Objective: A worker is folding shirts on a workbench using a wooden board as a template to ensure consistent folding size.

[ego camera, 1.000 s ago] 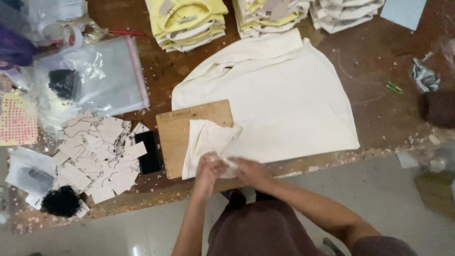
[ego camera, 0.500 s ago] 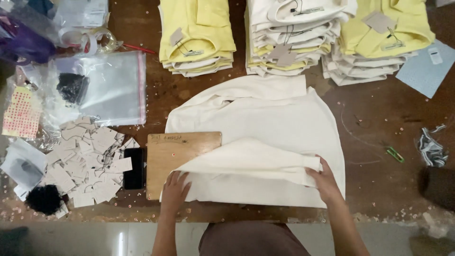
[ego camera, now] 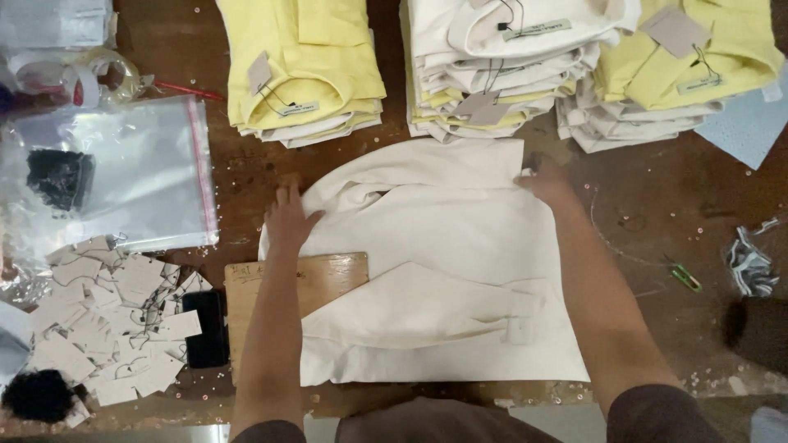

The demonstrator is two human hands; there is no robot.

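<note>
1. Looking down, we see a cream garment [ego camera: 443,271] spread on the brown table [ego camera: 657,205], partly over a wooden folding board [ego camera: 279,283] that shows at its left edge.
2. Our left hand [ego camera: 289,220] lies flat with fingers spread on the garment's upper left corner; it holds nothing.
3. Our right hand [ego camera: 546,182] rests at the upper right corner by the collar edge, fingers curled on the cloth; whether it pinches the fabric we cannot tell.
4. One sleeve [ego camera: 427,308] is already folded across the lower body, so we judge the folding begun, with the sides and upper part left to fold.
5. Folded yellow and cream stacks [ego camera: 509,66] sit beyond, tagged.
6. A clear zip bag [ego camera: 139,176] lies left with something dark inside; loose paper tags [ego camera: 107,312] are heaped below it.
</note>
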